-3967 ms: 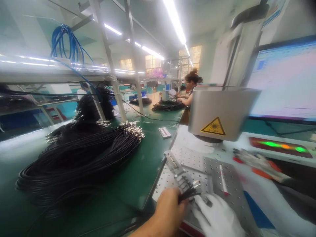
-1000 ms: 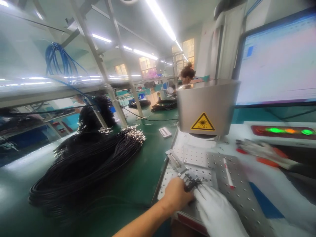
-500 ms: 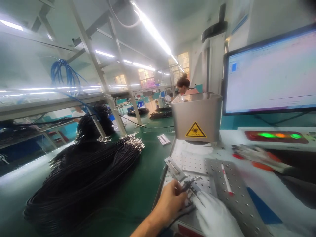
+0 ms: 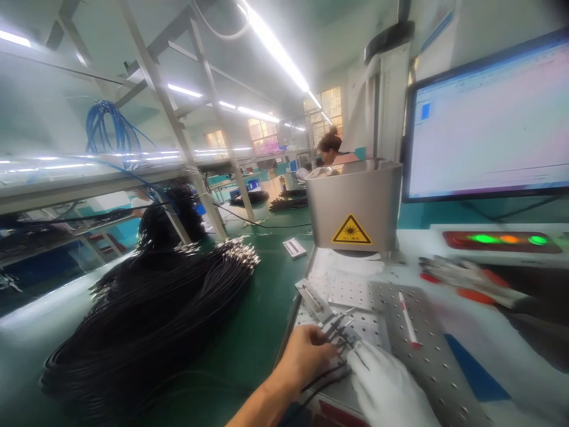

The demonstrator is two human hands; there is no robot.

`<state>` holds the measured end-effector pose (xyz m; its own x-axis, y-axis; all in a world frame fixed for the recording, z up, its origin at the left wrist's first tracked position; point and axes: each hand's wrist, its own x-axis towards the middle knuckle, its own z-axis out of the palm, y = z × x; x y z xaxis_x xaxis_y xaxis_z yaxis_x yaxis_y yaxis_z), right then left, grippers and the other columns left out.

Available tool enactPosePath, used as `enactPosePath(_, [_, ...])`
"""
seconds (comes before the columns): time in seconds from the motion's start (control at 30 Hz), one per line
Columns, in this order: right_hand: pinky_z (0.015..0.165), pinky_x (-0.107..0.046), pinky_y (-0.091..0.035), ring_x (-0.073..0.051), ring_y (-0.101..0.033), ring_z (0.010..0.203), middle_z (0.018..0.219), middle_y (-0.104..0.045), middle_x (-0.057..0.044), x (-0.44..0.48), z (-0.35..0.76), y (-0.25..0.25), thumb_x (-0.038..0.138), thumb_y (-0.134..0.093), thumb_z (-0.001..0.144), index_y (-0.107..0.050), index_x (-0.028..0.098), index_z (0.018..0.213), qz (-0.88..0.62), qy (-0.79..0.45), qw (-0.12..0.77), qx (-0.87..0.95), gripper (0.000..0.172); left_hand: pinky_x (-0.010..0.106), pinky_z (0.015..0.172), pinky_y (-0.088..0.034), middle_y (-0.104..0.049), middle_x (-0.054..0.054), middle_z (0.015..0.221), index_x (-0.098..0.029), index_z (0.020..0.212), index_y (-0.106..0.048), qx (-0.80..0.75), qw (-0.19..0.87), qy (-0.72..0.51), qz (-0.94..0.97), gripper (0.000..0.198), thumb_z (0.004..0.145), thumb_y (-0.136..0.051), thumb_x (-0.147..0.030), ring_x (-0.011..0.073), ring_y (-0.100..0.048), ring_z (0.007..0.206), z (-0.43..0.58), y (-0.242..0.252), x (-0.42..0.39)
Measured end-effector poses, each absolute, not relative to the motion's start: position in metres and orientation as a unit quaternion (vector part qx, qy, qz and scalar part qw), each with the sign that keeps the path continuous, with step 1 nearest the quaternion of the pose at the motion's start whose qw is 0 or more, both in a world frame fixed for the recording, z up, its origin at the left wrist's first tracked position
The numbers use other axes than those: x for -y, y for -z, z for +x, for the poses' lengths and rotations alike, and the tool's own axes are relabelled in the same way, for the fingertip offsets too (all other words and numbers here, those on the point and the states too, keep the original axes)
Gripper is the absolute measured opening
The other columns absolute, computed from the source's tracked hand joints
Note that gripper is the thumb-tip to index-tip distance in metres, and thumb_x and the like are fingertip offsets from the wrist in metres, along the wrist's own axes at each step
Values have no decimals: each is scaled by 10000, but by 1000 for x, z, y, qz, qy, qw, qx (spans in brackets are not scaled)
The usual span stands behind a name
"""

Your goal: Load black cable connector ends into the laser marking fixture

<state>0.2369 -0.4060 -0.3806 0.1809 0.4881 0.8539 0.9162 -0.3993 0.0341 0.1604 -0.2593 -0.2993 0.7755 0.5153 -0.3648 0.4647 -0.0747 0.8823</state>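
Note:
My bare left hand (image 4: 309, 356) is closed on black cables (image 4: 326, 375) with metal ends, over the perforated plate (image 4: 368, 323). My right hand (image 4: 384, 379), in a white glove, is closed beside it, its fingertips at the same cluster of metal connector ends (image 4: 344, 332). Which of these pieces the gloved fingers grip is too small to tell. Just beyond my left hand lies a small metal fixture (image 4: 315, 300), set at an angle.
A large bundle of black cables (image 4: 155, 320) lies left on the green table (image 4: 249, 356). Ahead stands a metal housing (image 4: 353, 201) with a warning label. A red-white pen (image 4: 409, 320), gloves (image 4: 475, 280) and a monitor (image 4: 489, 124) are right. A person (image 4: 335, 151) sits beyond.
The metal cable ends between my hands have shifted and now point up and to the right, more spread apart. Both hands stay close together; the view has tilted slightly.

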Motion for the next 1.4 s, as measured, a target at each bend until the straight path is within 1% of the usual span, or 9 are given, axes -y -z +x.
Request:
enactPosePath(0.1, [756,-324,-497,-219,-625,903,976,-681,-60,410,238,378,102,-371,873,-694,195,944,-728,404,216,510,343,234,520,-276,-485,-51,531,-167,624,-533,-320,573,-18,754,111,650,-637,-198,87,-418,528,158,309,255])
enactPosePath(0.2, [767,-330,-505,-228,-625,934,1004,-679,-64,413,238,380,100,-367,883,-695,193,964,-732,399,213,509,350,245,526,-270,-463,-51,542,-169,604,-529,-310,524,-25,793,146,655,-637,-252,92,-405,548,155,313,253])
enactPosePath(0.37, [753,-332,-520,-237,-635,935,1040,-679,-75,415,242,392,109,-368,883,-702,191,998,-736,394,195,515,363,262,525,-216,-313,-66,522,-187,522,-380,-320,413,-29,852,278,692,-596,-226,78,-306,557,152,299,264])
enactPosePath(0.57, [742,-336,-537,-238,-638,940,1049,-672,-81,416,243,395,119,-339,909,-692,186,1011,-741,378,178,526,374,273,536,-223,-372,-55,534,-195,552,-393,-338,328,-10,882,250,726,-570,-218,91,-322,555,153,288,274])
enactPosePath(0.87, [733,-335,-532,-238,-638,943,1077,-669,-99,418,243,394,119,-313,920,-704,168,1010,-730,396,161,533,404,284,537,-194,-272,-69,505,-194,509,-357,-299,364,-16,882,253,665,-553,-158,85,-268,542,156,304,264])
enactPosePath(1.0, [791,-350,-522,-241,-630,984,1092,-673,-97,418,245,395,99,-340,906,-698,133,1035,-717,390,167,553,382,280,533,-206,-278,-69,491,-193,491,-378,-301,391,-9,870,240,638,-565,-164,86,-300,536,156,308,261])
enactPosePath(1.1, [755,-351,-519,-238,-636,927,1039,-682,-99,415,244,391,95,-347,880,-694,125,1021,-711,402,183,547,375,272,540,-230,-319,-66,498,-191,500,-426,-309,401,-6,862,224,641,-600,-200,93,-350,544,156,310,259])
enactPosePath(1.27, [673,-352,-505,-238,-625,856,1000,-671,-89,408,237,376,87,-362,795,-669,178,1021,-743,362,195,529,391,271,541,-235,-375,-59,519,-192,514,-456,-326,423,30,845,258,632,-672,-273,104,-379,558,158,314,257])
enactPosePath(1.4, [723,-345,-500,-240,-612,921,1022,-664,-73,410,233,368,65,-386,779,-661,207,1014,-761,325,189,529,389,288,552,-216,-311,-68,497,-194,480,-412,-337,377,41,862,333,604,-709,-279,104,-333,559,162,314,255])
